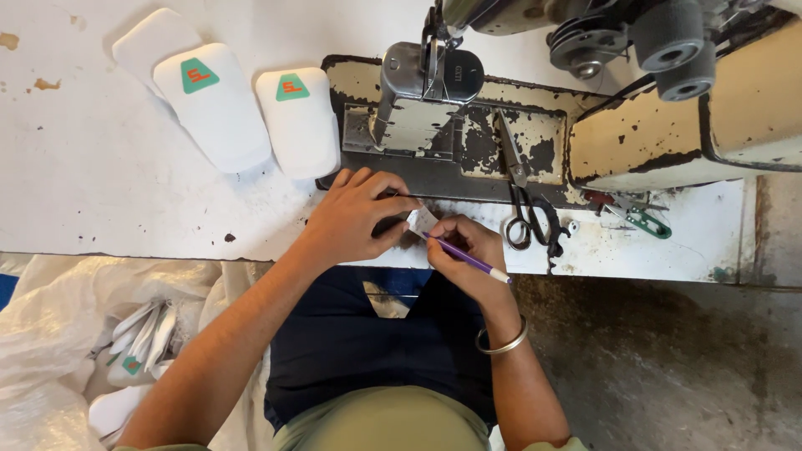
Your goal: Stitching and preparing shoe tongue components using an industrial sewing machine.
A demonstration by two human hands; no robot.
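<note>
Now, left hand (355,215): palm down, fingers together, pinning a small white tag (420,220) at table's near edge.
Right hand (464,250): curled, fingers clamped on a purple pen (468,260), tip at the tag.
Edges: scissors (525,205) at 3 o'clock; sewing machine (434,100) at 12.
Room: bare white table (125,184) at 9 o'clock.
Tag: small, white, creased.

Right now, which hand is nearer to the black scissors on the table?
Right. The right hand, holding a purple pen, is just beside the scissors; the left hand lies farther away, beyond the right one.
</note>
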